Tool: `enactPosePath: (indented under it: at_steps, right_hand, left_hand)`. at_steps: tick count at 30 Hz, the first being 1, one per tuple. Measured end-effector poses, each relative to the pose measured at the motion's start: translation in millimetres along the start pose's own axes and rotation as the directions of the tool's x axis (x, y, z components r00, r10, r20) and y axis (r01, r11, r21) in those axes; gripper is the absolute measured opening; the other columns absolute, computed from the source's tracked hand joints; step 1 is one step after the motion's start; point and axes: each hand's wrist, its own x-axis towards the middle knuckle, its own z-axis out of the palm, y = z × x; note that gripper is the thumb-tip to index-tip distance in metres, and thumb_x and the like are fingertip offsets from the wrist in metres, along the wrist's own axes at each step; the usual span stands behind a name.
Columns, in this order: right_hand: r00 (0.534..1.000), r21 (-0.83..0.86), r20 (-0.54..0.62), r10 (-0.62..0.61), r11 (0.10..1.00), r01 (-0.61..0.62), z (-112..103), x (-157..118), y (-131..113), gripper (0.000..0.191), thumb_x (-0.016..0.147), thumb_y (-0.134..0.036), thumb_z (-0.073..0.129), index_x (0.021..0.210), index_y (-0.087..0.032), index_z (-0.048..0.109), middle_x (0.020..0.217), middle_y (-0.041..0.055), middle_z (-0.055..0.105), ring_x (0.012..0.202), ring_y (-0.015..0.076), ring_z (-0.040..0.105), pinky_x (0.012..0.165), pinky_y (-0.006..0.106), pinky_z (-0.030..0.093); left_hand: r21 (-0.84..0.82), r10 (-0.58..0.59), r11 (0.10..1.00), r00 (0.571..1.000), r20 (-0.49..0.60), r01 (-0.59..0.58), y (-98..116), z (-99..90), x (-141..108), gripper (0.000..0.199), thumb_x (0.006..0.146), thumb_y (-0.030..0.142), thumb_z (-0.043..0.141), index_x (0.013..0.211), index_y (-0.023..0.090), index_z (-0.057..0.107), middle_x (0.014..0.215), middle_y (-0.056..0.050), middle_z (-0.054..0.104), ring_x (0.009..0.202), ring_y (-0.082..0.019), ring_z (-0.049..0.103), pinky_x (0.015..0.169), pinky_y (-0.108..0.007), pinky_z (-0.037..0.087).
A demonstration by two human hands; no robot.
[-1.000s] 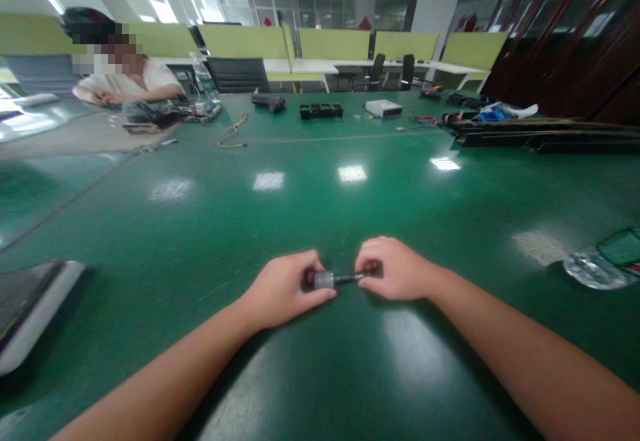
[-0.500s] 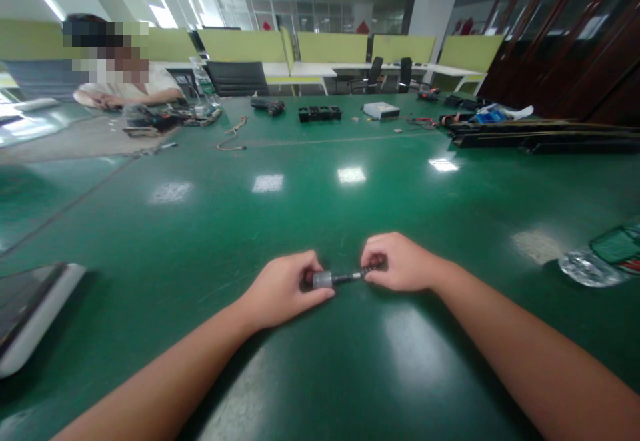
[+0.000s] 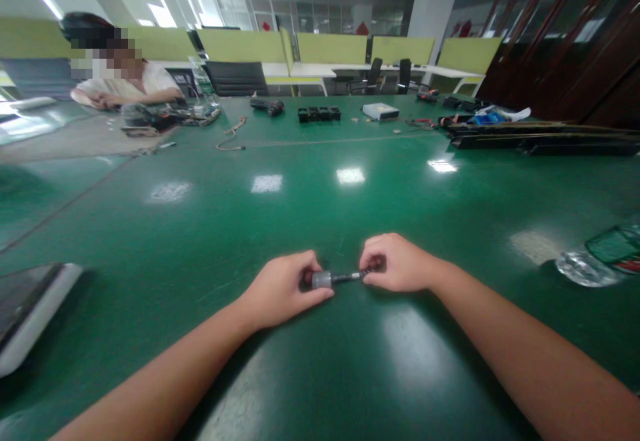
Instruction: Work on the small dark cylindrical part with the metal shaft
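My left hand is wrapped round a short grey cylinder with dark and reddish parts partly hidden in the palm. From the cylinder a thin dark shaft with a silvery band runs right. Its right end meets the fingertips of my right hand, which pinch a small dark ribbed piece, partly covered by the fingers. Whether that piece is joined to the shaft cannot be made out. Both hands are low over the green table, near its front.
A plastic bottle lies at the right; a white-edged device is at the left. Along the far side are a power drill, a black part, a white box and dark rails. A person sits far left.
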Motion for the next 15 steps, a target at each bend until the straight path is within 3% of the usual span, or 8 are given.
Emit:
enactPosePath:
  at_steps: [15]
  right_hand:
    - [1.000,0.017,-0.012,-0.019,1.000,0.019,1.5,1.3,-3.4,0.007,0.073,-0.017,0.075,0.080,-0.017,0.073,0.077,0.0014,0.068,0.072,0.0134,0.062,0.067,0.024,0.044]
  left_hand:
    - [0.004,0.002,1.000,1.000,-0.001,-0.002,1.2,-0.8,0.1,0.034,0.079,0.052,0.069,0.086,0.020,0.060,0.073,0.002,0.065,0.064,-0.015,0.058,0.058,-0.024,0.036]
